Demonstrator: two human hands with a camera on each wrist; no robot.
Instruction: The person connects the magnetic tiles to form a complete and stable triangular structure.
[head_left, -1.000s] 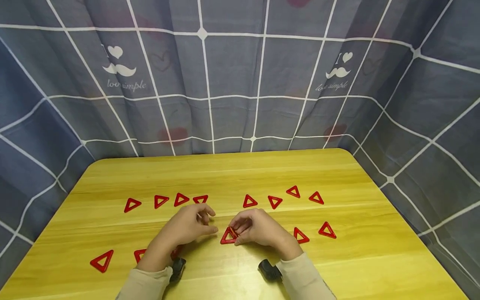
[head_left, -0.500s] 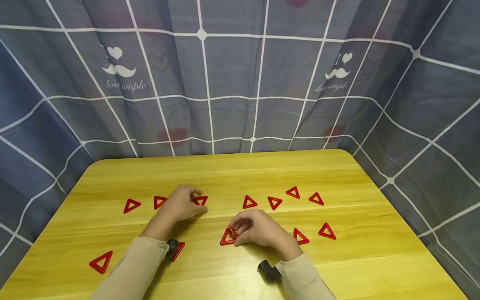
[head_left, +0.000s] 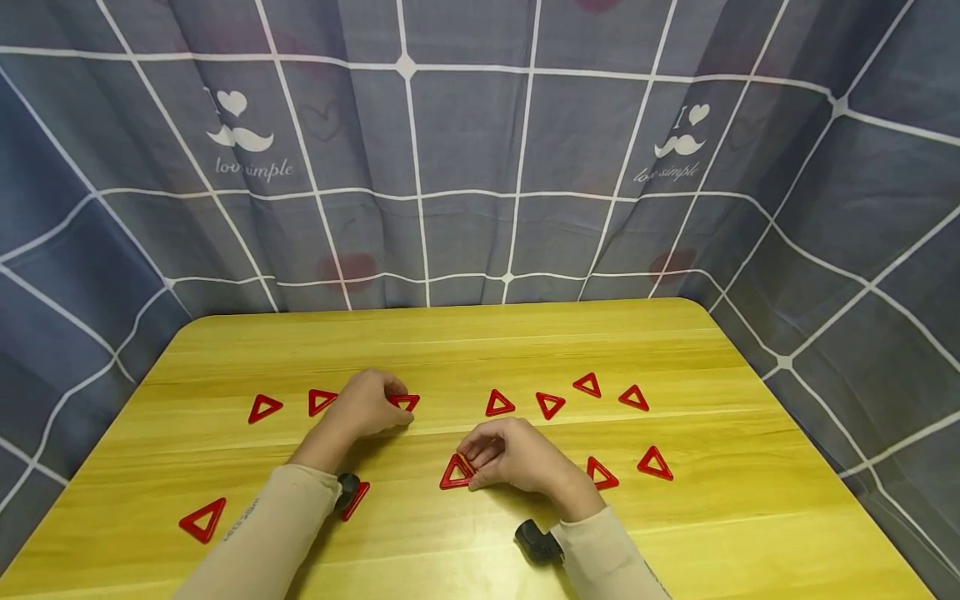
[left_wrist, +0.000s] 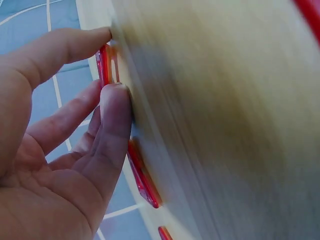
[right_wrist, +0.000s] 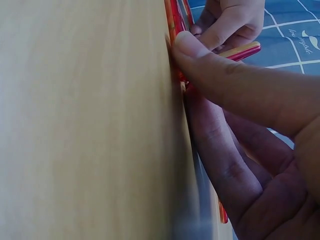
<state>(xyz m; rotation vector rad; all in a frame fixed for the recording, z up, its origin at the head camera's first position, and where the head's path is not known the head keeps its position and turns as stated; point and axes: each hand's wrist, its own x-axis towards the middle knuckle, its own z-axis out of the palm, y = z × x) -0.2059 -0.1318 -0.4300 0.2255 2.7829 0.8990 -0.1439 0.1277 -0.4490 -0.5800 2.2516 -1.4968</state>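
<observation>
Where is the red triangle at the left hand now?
In the head view, this red triangle is left of centre, pinched by the left hand, farther back than the right hand.

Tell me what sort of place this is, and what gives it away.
Probably a screened-off indoor tabletop workspace: a white-gridded, grey-blue fabric curtain hangs behind and beside a yellow wood-grain table, where glossy red triangular frames lie scattered. What lies beyond the curtain is hidden.

Left hand (head_left: pixel 369 403) farther forward than right hand (head_left: pixel 516 454), both curled.
</observation>
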